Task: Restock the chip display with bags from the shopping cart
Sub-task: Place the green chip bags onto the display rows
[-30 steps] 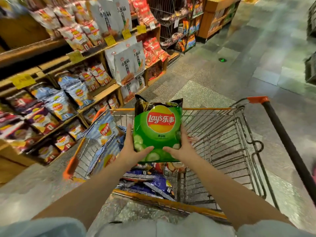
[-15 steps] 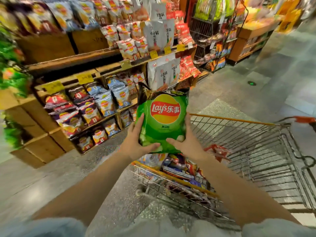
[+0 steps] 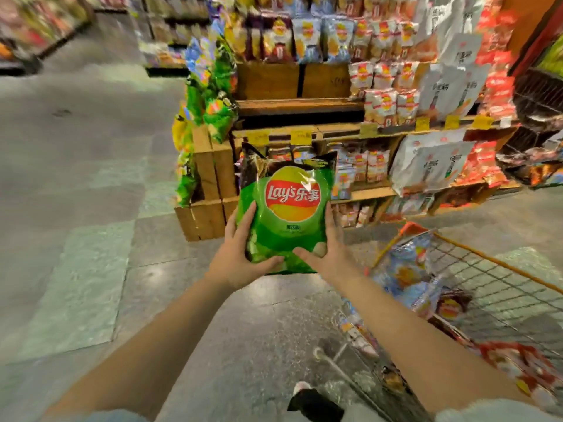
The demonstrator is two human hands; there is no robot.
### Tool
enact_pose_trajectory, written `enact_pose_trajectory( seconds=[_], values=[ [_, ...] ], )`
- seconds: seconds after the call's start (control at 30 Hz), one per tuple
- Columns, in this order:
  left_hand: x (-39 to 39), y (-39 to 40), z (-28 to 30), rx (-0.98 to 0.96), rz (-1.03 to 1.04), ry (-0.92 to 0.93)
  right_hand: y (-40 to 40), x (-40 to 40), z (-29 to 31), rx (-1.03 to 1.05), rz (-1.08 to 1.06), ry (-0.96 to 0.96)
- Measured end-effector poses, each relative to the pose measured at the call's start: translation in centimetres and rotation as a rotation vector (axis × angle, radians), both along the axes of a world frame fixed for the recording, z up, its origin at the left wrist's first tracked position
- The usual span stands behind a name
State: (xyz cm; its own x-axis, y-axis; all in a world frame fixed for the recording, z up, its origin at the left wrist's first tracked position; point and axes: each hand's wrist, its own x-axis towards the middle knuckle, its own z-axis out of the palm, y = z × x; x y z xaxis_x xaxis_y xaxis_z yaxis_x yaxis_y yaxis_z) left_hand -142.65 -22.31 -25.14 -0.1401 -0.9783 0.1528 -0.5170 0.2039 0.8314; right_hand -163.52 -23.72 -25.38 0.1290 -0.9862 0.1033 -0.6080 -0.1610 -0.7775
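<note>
Now swung away from orange-rimmed wire shopping cart toward wooden chip display; glossy green crinkled chip bag clasped between left hand and right hand, ready for shelving.

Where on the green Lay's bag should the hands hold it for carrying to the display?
Keep to the lower half of the green Lay's bag, one hand at each side edge, as the left hand and right hand do now. The bag is upright and puffy; thumbs lie across the front near the bottom seam, fingers probably support the back. That likely avoids crushing the middle.

Glossy plastic chip bag, wooden crates
</note>
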Motion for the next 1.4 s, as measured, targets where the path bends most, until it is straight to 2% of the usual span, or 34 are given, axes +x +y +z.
enact_pose_trajectory(
  seconds=[0.23, 0.43, 0.67, 0.8, 1.0, 1.2, 1.4],
  values=[
    [8.1, -1.2, -2.0, -0.021, 0.235, -0.003, -5.9, 8.8, -1.4, 0.024, 0.248, 0.050],
    [13.7, -6.0, -2.5, -0.060, 0.374, -0.090, -13.7, 15.6, -2.2, 0.045, 0.375, 0.035],
    [19.2, -16.1, -0.8, -0.062, 0.412, -0.197, -24.9, 21.7, -1.1, 0.025, 0.439, -0.039],
    [22.2, -21.1, -0.2, -0.077, 0.442, -0.193, -30.3, 24.7, -0.4, 0.021, 0.490, -0.043],
    [28.0, -25.1, -0.5, -0.034, 0.496, -0.204, -35.8, 31.3, -0.9, 0.044, 0.570, -0.051],
    [36.7, -28.6, -1.6, -0.054, 0.543, -0.166, -39.7, 40.5, -1.4, 0.065, 0.608, -0.049],
    [48.2, -34.4, -2.2, -0.083, 0.460, -0.179, -44.1, 50.9, -2.5, 0.092, 0.523, -0.093]
  ],
)
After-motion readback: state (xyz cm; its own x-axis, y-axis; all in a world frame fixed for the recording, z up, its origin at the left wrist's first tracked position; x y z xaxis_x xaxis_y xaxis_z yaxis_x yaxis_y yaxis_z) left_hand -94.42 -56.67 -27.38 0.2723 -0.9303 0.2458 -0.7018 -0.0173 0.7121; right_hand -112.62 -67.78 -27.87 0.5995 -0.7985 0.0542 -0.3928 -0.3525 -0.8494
